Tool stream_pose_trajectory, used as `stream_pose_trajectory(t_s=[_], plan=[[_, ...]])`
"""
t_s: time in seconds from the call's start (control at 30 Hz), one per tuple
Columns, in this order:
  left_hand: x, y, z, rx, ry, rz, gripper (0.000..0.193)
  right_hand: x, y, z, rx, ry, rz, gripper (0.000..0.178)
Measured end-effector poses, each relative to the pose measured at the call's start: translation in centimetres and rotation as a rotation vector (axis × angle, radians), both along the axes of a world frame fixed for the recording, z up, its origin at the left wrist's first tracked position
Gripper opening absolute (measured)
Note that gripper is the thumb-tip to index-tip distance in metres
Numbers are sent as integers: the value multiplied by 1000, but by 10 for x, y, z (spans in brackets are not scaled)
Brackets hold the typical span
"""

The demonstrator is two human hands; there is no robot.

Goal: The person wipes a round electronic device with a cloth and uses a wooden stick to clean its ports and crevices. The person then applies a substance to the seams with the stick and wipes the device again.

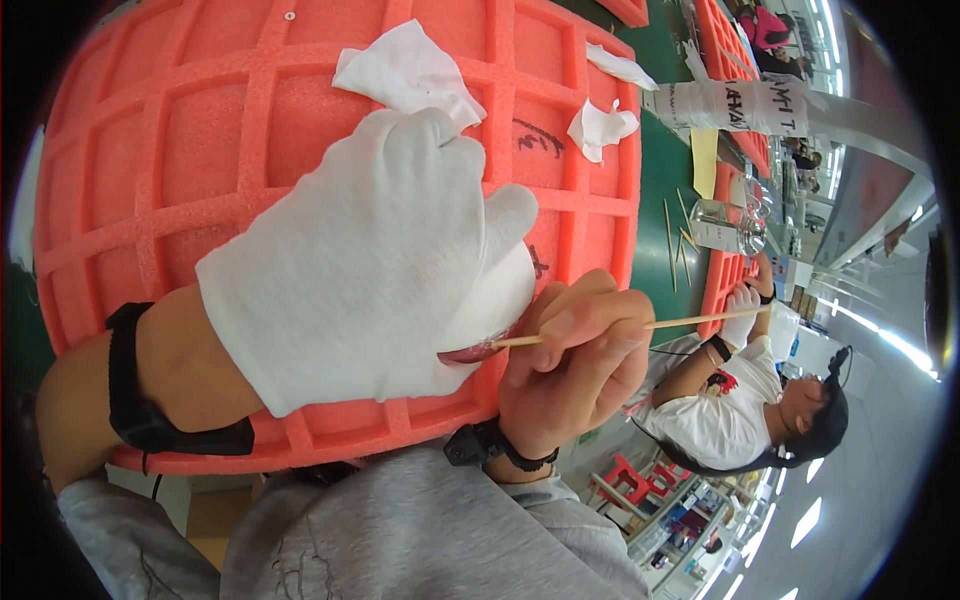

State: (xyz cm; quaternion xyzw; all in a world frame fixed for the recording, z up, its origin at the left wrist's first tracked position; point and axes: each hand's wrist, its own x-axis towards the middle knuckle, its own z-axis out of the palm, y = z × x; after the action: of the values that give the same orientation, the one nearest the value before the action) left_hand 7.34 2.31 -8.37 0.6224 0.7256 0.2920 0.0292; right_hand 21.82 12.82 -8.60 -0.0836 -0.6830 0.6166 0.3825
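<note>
My left hand (360, 250), in a white glove, is closed above a red foam tray (150, 250) divided into square compartments. From the glove's lower right edge shows a dark red, glossy piece with a curved rim (470, 354); the rest of it is hidden. Bare-fingered, my right hand (580, 365) pinches a thin wooden stick (690, 321). The stick's left tip meets the glossy piece, or comes very near it. A white cloth (412, 72) lies on the tray just beyond my gloved fingers.
Smaller white cloth scraps (602, 128) lie on the tray's right side. On the green table (655, 215) rest several loose sticks (672, 250) and a clear glass bottle (725, 228). A tape-wrapped post (750, 108) stands at the upper right. A co-worker (720, 400) works farther right.
</note>
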Motion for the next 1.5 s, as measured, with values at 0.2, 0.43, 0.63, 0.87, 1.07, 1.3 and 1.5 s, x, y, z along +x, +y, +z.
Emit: stream_pose_trajectory(t_s=[0.2, 0.43, 0.63, 0.87, 1.07, 1.3, 1.5], plan=[[-1, -5, 2, -36, -44, 4, 69, -11, -10, 4, -18, -53, -122, 38], [-3, 1, 1, -22, 49, -54, 69, -9, 0, 3, 200, -92, -102, 39], [-2, -5, 1, -55, 64, -32, 71, -7, -4, -2, 349, -96, -75, 39], [-1, 1, -6, 0, 81, -5, 69, -5, 2, -8, 459, -81, -59, 36], [-4, -1, 0, -28, 48, -34, 66, -12, -9, -2, 94, -27, -152, 40], [-7, -9, 5, 8, 84, -68, 61, -12, -11, 3, 386, -101, -125, 40], [-10, -12, 12, -50, 60, -67, 63, -13, -9, 5, 526, -120, -78, 39]])
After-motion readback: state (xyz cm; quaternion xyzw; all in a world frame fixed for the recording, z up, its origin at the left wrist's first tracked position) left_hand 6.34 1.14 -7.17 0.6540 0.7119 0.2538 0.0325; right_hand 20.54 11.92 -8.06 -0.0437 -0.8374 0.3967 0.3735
